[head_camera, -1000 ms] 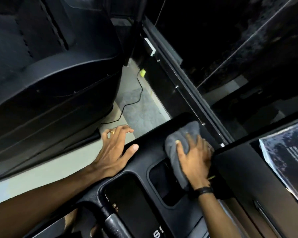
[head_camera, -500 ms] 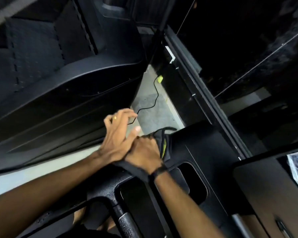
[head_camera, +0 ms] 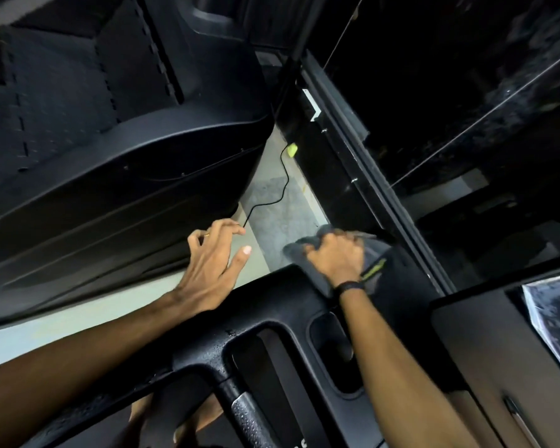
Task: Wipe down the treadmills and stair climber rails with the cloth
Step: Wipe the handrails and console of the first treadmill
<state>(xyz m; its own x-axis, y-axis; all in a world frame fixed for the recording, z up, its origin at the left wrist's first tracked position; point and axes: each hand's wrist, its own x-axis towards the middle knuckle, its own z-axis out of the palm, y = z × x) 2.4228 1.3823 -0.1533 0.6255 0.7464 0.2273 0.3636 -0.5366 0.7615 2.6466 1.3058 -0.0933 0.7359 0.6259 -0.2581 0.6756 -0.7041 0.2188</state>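
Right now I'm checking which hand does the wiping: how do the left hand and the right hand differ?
The right hand grips the grey cloth against the far edge of the black console; the left hand holds nothing. The right hand's fingers curl into the cloth, while the left hand's fingers are spread and loosely bent. The right wrist wears a black band; the left hand wears a ring. Both reach forward over the console.
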